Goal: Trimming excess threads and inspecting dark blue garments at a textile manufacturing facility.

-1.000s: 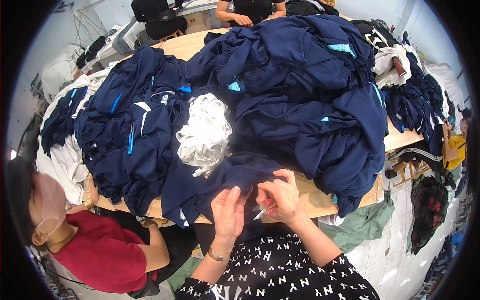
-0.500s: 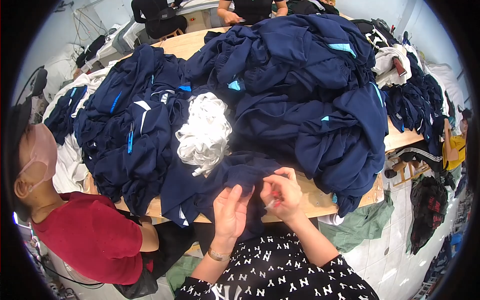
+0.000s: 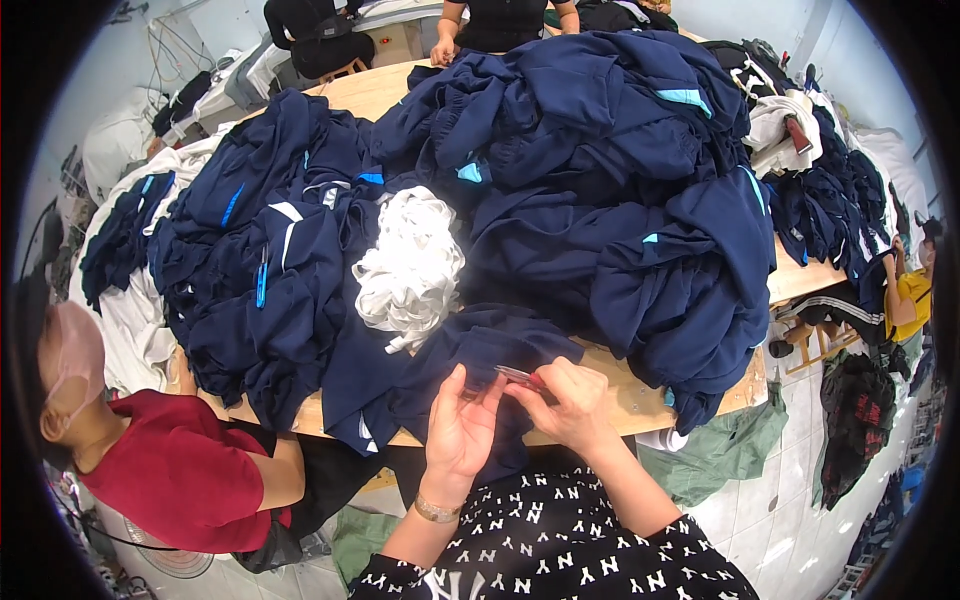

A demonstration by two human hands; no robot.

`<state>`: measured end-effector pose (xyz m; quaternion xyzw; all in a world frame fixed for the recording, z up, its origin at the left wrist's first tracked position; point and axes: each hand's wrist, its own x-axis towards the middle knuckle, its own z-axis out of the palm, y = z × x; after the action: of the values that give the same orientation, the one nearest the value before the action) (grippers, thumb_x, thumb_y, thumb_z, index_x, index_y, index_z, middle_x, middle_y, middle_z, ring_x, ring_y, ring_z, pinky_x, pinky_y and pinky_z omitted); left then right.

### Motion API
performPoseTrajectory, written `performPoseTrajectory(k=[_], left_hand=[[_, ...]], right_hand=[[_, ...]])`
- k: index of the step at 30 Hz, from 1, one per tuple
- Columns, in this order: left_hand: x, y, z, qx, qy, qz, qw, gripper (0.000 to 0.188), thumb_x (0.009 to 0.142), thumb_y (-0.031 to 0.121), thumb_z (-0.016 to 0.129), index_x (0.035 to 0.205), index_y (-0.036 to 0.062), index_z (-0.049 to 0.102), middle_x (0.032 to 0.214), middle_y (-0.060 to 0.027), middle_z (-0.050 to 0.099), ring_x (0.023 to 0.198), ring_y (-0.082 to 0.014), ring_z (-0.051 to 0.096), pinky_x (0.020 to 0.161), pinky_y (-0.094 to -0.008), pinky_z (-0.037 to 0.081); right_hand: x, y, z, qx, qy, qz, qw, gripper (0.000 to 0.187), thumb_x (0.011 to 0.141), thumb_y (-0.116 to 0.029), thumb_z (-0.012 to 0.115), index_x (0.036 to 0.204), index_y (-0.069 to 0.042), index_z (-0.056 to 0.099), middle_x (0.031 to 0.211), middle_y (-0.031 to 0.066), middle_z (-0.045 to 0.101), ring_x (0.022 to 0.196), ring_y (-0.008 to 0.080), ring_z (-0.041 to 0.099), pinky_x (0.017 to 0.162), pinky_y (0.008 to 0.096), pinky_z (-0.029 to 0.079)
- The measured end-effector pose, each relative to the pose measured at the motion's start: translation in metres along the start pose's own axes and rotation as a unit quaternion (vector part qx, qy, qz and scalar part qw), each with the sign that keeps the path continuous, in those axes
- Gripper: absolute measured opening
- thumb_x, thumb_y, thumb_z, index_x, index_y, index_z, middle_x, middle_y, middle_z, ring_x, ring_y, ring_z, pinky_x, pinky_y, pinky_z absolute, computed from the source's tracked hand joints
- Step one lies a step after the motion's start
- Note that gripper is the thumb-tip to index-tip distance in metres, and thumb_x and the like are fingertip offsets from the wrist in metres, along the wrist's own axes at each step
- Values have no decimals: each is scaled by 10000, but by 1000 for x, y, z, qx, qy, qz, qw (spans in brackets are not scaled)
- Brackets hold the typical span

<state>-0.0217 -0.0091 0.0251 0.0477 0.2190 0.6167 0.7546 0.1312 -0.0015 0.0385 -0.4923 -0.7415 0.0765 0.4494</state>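
While right hand (image 3: pixel 568 402) grips snips (image 3: pixel 520 376), blades (image 3: pixel 508 371) point left, long axis nearly crosswise.

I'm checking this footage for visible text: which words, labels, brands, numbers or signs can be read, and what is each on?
Black shirt on the wearer: repeated white capital letters, legible, but not copied out here.
Black cloth at the right: red lettering, too small and blurred to read.
White patch on the navy garments at left: any marking too small to tell.
Red-handled snips in the right hand: no readable lettering.
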Motion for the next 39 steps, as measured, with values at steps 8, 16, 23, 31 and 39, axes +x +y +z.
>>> performPoseTrajectory(k=[8,16,23,31,39], left_hand=[[-3,-4,4,28,-9,12,999,240,957,211,472,1044,20,589,1045,-82,632,962,-184,593,874,-322,497],[-3,-6,4,27,-12,19,999,238,957,200,468,1039,12,589,1036,-86,633,972,-192,588,905,-328,476],[-3,-8,10,76,-51,54,994,242,961,178,454,1037,-7,591,1036,-92,633,969,-189,594,909,-330,469],[-1,-8,10,75,-25,63,995,255,965,174,444,1052,-19,586,1060,-99,626,992,-194,588,920,-338,467],[-2,-8,12,92,-42,72,992,234,963,163,451,1008,-18,593,1009,-101,631,941,-194,604,890,-332,482]], right_hand=[[0,-1,4,-54,-16,-20,998,337,680,-301,776,657,-70,533,563,45,493,431,222,486,425,312,374],[2,0,0,-47,-18,-24,998,350,679,-303,771,618,-77,510,543,38,475,422,221,467,426,314,363],[4,3,-1,-43,-15,-33,998,340,680,-294,770,619,-82,512,535,38,470,423,226,460,432,313,353],[2,6,-1,-5,-16,4,1000,336,674,-306,775,637,-78,530,540,38,480,438,228,483,440,314,366],[4,5,-4,-30,-53,-22,998,339,692,-342,756,640,-88,540,541,27,482,441,217,483,449,310,360]])
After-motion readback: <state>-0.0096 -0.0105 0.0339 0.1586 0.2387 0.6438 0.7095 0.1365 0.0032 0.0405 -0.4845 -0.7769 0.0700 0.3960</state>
